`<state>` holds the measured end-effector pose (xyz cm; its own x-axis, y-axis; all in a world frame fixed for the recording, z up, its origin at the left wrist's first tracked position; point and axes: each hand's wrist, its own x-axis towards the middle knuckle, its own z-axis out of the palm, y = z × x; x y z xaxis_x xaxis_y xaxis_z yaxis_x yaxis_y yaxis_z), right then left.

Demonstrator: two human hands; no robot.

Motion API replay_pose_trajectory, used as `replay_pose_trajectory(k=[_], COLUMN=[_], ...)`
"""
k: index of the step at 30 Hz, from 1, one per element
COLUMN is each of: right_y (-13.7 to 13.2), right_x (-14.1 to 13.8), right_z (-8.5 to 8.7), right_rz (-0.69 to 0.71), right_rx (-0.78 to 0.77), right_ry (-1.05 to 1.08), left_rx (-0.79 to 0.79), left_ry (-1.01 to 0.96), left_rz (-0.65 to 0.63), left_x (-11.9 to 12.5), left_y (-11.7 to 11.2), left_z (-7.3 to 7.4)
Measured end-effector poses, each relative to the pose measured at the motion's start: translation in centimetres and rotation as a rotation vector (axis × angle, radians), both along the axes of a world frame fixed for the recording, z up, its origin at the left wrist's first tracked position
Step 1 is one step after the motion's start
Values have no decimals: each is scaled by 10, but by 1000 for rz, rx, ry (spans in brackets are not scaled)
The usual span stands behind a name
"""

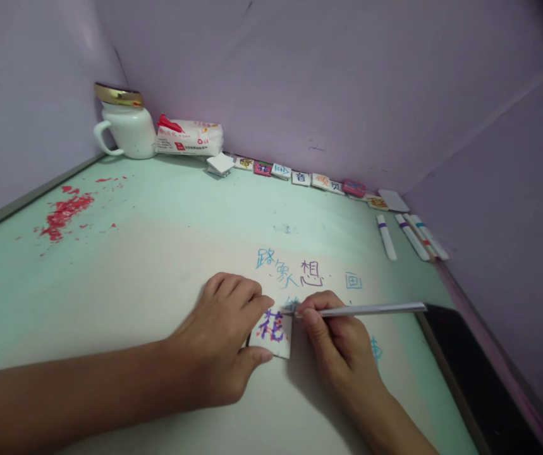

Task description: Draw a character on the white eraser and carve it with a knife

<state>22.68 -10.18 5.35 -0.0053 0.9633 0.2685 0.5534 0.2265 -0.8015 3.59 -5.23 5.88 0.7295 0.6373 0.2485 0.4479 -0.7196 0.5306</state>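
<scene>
A small white square block [277,349] lies on the table with the character 花 in purple and some red marks on its top. My left hand [226,335] grips it from the left, forefinger at the upper edge and thumb at the lower edge. In my right hand [340,341] is a slim silver craft knife [375,309], pinched near its front end. Its tip points left and meets the block's upper right part; the exact contact is too small to make out. The knife's back end sticks out to the right.
Red shavings [65,215] are scattered at left. A white lidded mug [133,131], a tissue pack [190,138] and a row of lettered blocks [301,178] line the back wall. Several white markers [413,237] lie at right, near a black phone-like slab [470,366]. Handwritten characters mark the table.
</scene>
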Motion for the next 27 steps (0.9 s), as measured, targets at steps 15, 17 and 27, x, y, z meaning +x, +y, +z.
replay_pose_trajectory(k=[15, 17, 27], right_y=[-1, -1, -2], right_x=[-4, -5, -2], right_z=[3, 3, 1], right_rz=[-51, -64, -53], right_rx=[-8, -18, 13], right_ry=[-40, -37, -79], left_rx=[-8, -12, -18], left_ry=[11, 20, 22], left_rz=[6, 5, -8], left_x=[-1, -1, 0], left_y=[0, 0, 0], left_z=[0, 0, 2])
